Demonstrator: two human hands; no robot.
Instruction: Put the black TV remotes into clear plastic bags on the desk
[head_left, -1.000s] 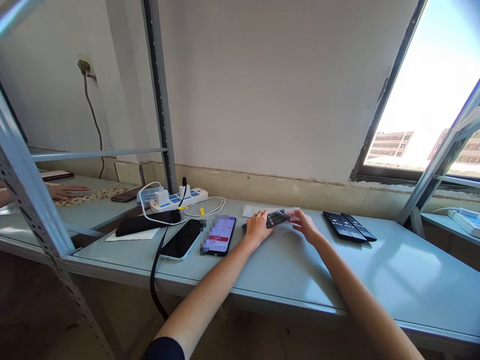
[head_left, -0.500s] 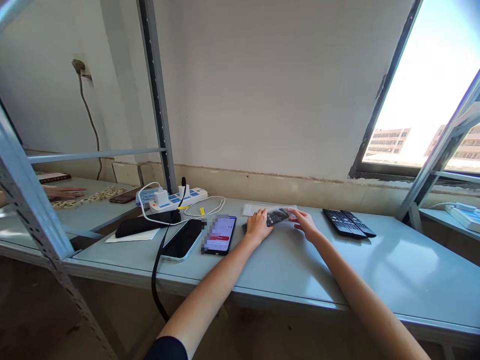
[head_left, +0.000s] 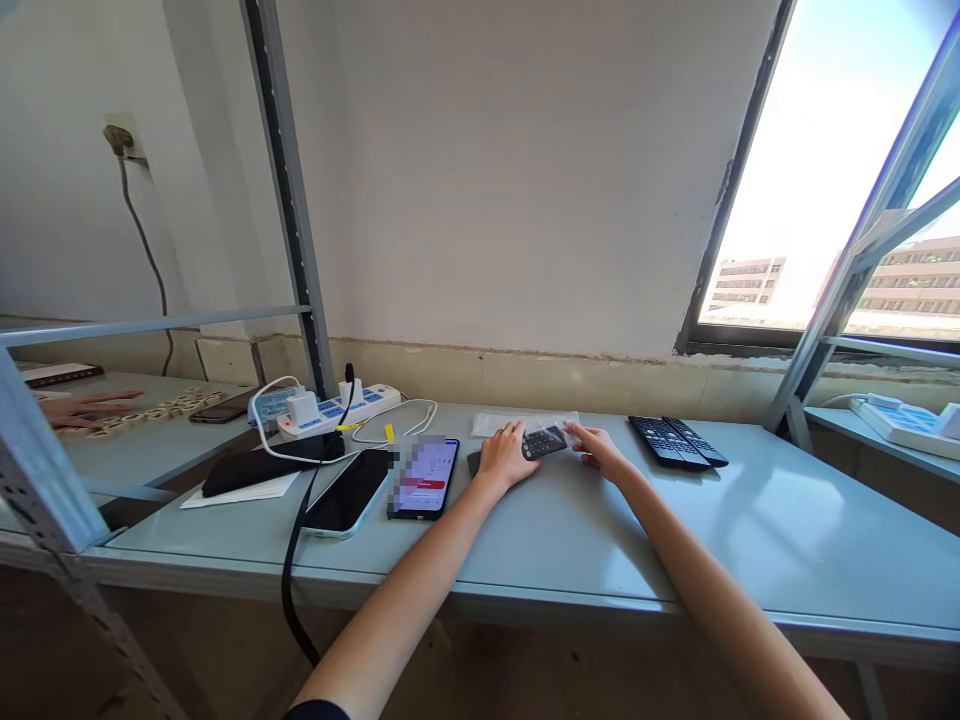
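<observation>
Left hand: We see our left hand [head_left: 504,457] with its fingers curled over one end of a slim black remote control with pale keys [head_left: 545,442], grasping it.
Remote's place: It lies slantwise between the two sets of fingers, keypad facing up, low over the pale blue-grey smooth tabletop [head_left: 540,540].
Right hand: Our right hand [head_left: 598,447] has thumb and fingertips at the remote's far end, by clear film; whether they pinch or only touch, we cannot tell.
Clear plastic: A flat, transparent plastic bag [head_left: 491,424] lies just beyond the left fingers; whether it joins the film, we cannot tell.
Dark edge: A dark flat object [head_left: 473,463] peeks out left of the left fingers, mostly hidden.
Black remotes: A side-by-side group of black remote controls with pale buttons [head_left: 679,443] rests right of the right fingers, untouched.
Lit phone: A black-edged phone with a lilac screen [head_left: 439,478] lies left of the left fingers.
Just changed: Our view has swung rightward, while both hands keep nearly the same places at the remote; we judge its handling unfinished.
</observation>
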